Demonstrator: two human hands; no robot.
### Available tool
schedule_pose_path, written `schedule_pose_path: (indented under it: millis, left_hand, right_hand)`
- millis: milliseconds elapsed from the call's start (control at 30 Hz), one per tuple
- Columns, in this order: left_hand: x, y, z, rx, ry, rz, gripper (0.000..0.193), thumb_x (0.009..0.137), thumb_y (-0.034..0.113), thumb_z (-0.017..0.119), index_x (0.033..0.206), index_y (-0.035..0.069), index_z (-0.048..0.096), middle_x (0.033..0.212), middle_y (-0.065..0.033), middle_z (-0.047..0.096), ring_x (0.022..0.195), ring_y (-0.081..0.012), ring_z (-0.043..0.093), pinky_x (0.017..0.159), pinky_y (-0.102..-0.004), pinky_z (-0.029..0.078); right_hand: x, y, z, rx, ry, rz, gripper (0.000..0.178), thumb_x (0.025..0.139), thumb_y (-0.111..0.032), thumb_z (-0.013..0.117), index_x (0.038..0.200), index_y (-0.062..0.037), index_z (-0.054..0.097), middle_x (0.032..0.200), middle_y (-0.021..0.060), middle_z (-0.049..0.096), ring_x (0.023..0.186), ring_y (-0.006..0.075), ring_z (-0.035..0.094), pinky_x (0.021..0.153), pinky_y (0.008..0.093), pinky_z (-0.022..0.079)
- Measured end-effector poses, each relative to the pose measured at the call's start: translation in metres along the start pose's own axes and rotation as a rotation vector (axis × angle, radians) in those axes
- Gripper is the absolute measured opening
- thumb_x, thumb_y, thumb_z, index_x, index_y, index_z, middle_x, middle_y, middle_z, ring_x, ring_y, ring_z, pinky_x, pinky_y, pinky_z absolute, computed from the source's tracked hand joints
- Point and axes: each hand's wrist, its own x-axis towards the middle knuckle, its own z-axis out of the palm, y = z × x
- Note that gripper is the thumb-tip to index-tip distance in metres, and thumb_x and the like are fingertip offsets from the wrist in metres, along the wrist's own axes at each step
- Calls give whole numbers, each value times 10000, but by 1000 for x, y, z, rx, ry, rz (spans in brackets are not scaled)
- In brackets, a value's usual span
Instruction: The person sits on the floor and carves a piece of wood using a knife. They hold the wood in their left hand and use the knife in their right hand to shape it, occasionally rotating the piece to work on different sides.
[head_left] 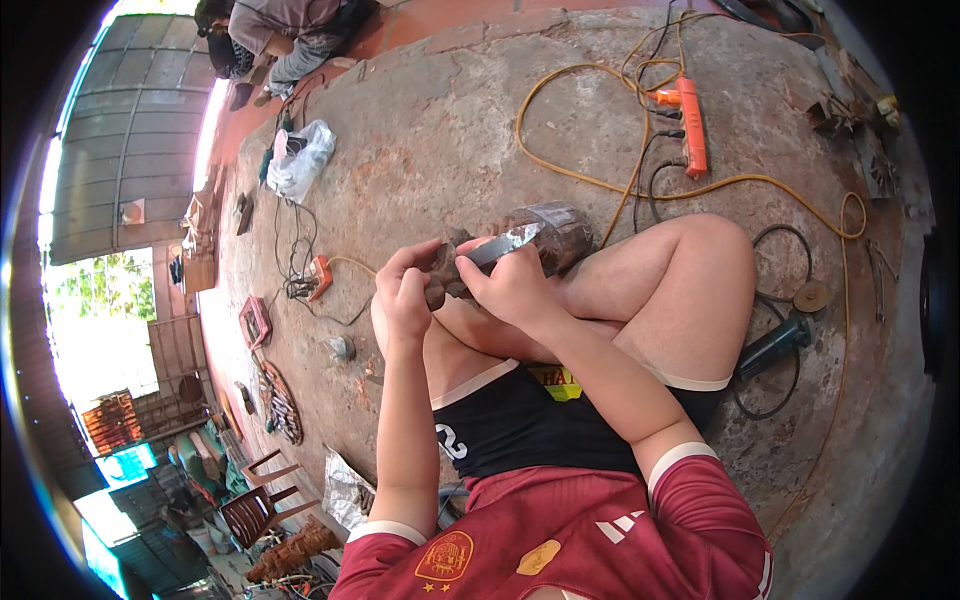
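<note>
A dark brown, lumpy piece that looks like carved wood (567,243) lies across my crossed legs. Its far right end has a pale, shiny patch on top. My left hand (405,290) is closed round the narrower left end of this piece. My right hand (512,287) is closed, with thumb and fingers pinching a shiny silver-grey strip (505,244) against the brown piece. Whether the strip is foil, tape or a folded sheet I cannot tell. The fingertips of both hands are partly hidden behind the piece.
An orange power strip (692,128) with a looping yellow cord lies ahead right. A green angle grinder (775,348) rests beside my right knee. To the left are a second orange socket block (320,277) and a plastic bag (302,160). Another person (290,45) crouches far left.
</note>
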Motion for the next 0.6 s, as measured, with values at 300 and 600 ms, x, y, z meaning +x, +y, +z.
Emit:
schedule_pose_path:
  millis: [300,600]
  left_hand:
    - [-1,9,7,-19,-6,-7,488,712,92,417,1079,-110,667,966,-167,697,898,-209,645,855,-301,501]
    - [12,23,26,-75,-15,48,485,736,37,458,1174,-65,639,927,-160,704,863,-181,649,794,-280,513]
  right_hand:
    - [6,1,-7,-10,52,-17,162,807,-150,730,878,-7,705,738,119,695,656,203,668,609,317,506]
    - [34,-3,-49,360,8,137,222,854,-180,759,959,2,689,862,26,688,736,67,600,644,227,480]
